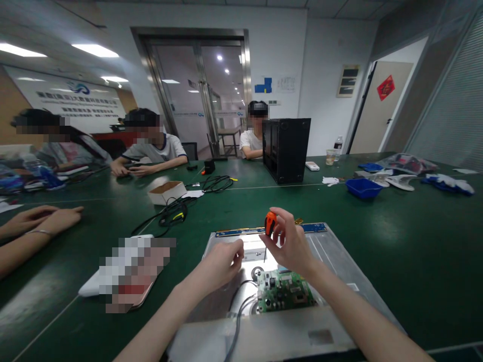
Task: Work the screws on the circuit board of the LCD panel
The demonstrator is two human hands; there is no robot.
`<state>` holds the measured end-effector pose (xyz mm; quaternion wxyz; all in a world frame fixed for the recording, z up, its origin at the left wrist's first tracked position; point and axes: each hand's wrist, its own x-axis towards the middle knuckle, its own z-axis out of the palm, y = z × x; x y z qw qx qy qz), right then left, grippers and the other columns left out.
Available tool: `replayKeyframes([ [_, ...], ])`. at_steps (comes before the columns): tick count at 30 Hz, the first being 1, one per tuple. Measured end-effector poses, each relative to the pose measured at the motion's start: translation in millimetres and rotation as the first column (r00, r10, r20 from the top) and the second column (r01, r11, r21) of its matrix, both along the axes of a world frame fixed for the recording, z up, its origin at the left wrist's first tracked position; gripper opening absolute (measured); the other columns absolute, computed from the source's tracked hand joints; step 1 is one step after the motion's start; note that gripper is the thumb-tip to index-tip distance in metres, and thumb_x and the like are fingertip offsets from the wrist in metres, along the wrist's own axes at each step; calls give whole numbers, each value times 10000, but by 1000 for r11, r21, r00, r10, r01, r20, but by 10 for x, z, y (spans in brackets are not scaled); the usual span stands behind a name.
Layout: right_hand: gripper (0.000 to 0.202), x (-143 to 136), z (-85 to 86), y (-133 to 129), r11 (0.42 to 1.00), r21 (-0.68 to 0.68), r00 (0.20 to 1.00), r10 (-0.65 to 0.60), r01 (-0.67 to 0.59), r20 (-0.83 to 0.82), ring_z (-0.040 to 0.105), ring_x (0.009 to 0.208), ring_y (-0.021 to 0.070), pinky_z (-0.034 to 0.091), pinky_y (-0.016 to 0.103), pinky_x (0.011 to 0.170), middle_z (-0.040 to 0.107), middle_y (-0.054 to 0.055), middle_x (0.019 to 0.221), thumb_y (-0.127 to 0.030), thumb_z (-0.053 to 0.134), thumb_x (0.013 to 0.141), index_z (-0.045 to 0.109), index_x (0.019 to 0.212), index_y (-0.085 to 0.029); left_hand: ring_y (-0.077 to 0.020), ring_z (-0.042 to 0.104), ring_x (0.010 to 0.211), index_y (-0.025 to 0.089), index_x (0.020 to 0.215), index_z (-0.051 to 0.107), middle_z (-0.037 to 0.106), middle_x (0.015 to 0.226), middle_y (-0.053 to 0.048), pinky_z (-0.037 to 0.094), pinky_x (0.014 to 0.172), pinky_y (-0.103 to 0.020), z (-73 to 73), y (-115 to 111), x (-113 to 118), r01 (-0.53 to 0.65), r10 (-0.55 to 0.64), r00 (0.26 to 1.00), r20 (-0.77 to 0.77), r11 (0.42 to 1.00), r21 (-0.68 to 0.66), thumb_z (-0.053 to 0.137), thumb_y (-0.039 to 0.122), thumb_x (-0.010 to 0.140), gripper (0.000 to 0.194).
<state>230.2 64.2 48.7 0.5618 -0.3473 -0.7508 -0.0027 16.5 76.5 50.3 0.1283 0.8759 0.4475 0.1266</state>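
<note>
My right hand (pixel 289 239) grips an orange and black screwdriver (pixel 270 222) by its handle, the shaft pointing down. Below it lies a metal display panel (pixel 339 256) on the green table, with a green circuit board (pixel 285 290) mounted on it. The screwdriver tip hangs near a round metal disc (pixel 257 273) beside that board. To the left, my left hand (pixel 224 259) is over the panel with its fingers curled in; whatever they pinch is hidden. A grey cable (pixel 238 324) runs from the board toward me. Along the far edge sits a narrow blue circuit strip (pixel 315 228).
A black computer case (pixel 289 151) stands across the green table (pixel 426 286). Phones (pixel 139 281), black cables (pixel 173 213) and an open white box (pixel 166 192) lie left. A blue tray (pixel 363 188) sits right. Several other people sit around; a person's hands (pixel 53 219) rest at left.
</note>
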Motion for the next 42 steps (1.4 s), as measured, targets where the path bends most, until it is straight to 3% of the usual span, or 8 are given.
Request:
replayKeyframes([
  [4, 529, -11, 23, -33, 1000, -12, 999, 23, -22, 25, 547, 450, 95, 378, 179, 425, 633, -38, 746, -255, 590, 901, 317, 1353, -240, -173, 558, 670, 197, 794, 533, 626, 743, -9, 368, 614, -250, 3, -299, -30, 37, -28, 993, 111, 997, -75, 500, 128, 888, 122],
  [10, 516, -24, 69, -113, 995, -55, 996, 88, -86, 33, 545, 468, 93, 366, 175, 427, 613, -41, 752, -266, 587, 913, 314, 1350, -254, -172, 582, 741, 202, 816, 562, 638, 817, -19, 399, 654, -238, -157, -691, 73, 127, -87, 953, 290, 984, -123, 493, 146, 901, 123],
  [14, 529, -27, 46, -214, 979, -121, 985, 157, -165, -69, 570, 509, 87, 411, 165, 443, 631, -19, 829, -206, 589, 884, 324, 1338, -267, -175, 589, 758, 202, 833, 574, 637, 841, -31, 394, 658, -235, -351, -793, 148, 135, -105, 935, 338, 989, -68, 451, 95, 878, 169],
  [19, 529, -22, -44, -310, 972, -174, 971, 124, -161, -204, 565, 491, 82, 426, 146, 419, 611, -48, 767, -186, 618, 866, 348, 1312, -277, -179, 598, 753, 211, 883, 596, 646, 845, -32, 399, 651, -233, -538, -819, 170, 94, -89, 915, 394, 996, 7, 455, 105, 883, 175],
  [25, 506, -3, -103, -293, 987, -144, 962, 33, -74, -273, 560, 487, 86, 420, 145, 381, 617, -51, 763, -239, 627, 882, 354, 1306, -280, -172, 601, 673, 203, 869, 610, 654, 759, -17, 400, 610, -228, -486, -840, 186, 24, -9, 910, 416, 999, -32, 502, 139, 894, 128],
  [42, 490, -44, -141, -303, 978, -167, 968, 83, -124, -235, 543, 463, 77, 413, 147, 371, 619, -57, 762, -241, 627, 887, 368, 1300, -296, -223, 616, 827, 195, 843, 630, 654, 862, -56, 412, 679, -277, -444, -870, 250, 21, -11, 946, 324, 999, -27, 513, 80, 843, 165],
])
